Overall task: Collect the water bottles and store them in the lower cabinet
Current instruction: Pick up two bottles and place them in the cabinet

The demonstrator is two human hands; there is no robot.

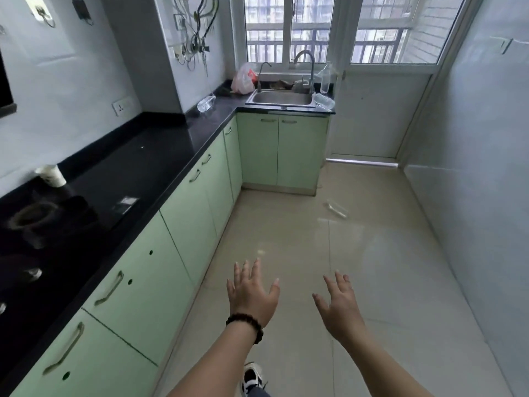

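Three clear plastic water bottles sit on the black countertop [148,156] far ahead. One bottle [206,103] lies on its side at the counter's corner. A second bottle [324,101] lies to the right of the sink [282,98], and a third bottle [326,77] stands upright behind it. Another clear bottle [337,209] lies on the floor near the far cabinets. The green lower cabinets [189,213] along the left are all closed. My left hand [252,293] and my right hand [340,303] are stretched out in front over the floor, fingers spread, holding nothing.
A paper cup [53,175] and a dark gas hob [43,222] are on the near counter. A pink plastic bag [243,80] sits left of the sink. A closed white balcony door [372,116] is at the far right. The beige tiled floor [386,267] runs ahead.
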